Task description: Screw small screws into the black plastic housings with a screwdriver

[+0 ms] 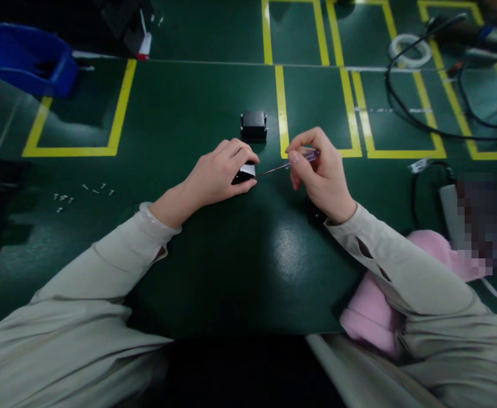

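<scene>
My left hand (pixel 225 173) is closed around a small black box-shaped part (pixel 245 173), pressing it to the green table. Pinched in the fingers of my right hand (pixel 322 173) is a screwdriver (pixel 310 156) with a dark purplish handle. Its thin metal shaft points left, and the tip meets or nearly meets the right end of the held part. Just beyond my left hand stands a second black box-shaped part (pixel 254 126) with small metal bits at its sides. A dark object (pixel 315 212) lies partly hidden under my right wrist.
Several small screws (pixel 63 198) lie loose at the left. A blue bin (pixel 27 59) stands at the back left. At the right are a tape roll (pixel 410 51), black cables (pixel 405 107) and pink cloth (pixel 371 317) by my right arm. Yellow tape outlines (pixel 69 152) mark the table.
</scene>
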Demonstrator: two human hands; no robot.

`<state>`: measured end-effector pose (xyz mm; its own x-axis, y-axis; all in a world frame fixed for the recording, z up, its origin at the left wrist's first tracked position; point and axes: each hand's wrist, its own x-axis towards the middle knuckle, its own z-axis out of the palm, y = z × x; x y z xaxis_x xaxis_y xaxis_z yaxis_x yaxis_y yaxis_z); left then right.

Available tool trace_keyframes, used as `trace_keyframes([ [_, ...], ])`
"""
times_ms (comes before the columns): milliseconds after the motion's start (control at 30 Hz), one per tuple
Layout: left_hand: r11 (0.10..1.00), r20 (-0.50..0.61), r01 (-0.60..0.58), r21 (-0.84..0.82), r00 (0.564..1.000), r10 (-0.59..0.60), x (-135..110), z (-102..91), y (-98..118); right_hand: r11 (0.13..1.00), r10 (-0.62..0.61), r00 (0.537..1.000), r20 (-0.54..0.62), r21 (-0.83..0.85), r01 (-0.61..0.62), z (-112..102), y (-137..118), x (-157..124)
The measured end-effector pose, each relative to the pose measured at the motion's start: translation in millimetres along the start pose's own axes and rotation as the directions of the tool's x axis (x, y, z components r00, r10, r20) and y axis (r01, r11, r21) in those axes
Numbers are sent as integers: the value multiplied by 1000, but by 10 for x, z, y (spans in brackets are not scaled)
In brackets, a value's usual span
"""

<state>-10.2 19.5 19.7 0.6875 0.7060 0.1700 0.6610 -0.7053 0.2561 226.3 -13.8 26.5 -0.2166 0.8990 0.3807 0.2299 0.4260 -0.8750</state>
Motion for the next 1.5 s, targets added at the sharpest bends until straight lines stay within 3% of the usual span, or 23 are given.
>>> trace_keyframes([
  [633, 1000, 4, 6, 8, 1000, -6, -7, -9, 3, 999, 48, 999, 15, -5, -48, -11, -4, 2],
  [1500, 1000, 7, 5, -3, 1000, -5, -9, 4, -12, 1000, 23, 1000, 2, -4, -23, -9, 0, 5],
])
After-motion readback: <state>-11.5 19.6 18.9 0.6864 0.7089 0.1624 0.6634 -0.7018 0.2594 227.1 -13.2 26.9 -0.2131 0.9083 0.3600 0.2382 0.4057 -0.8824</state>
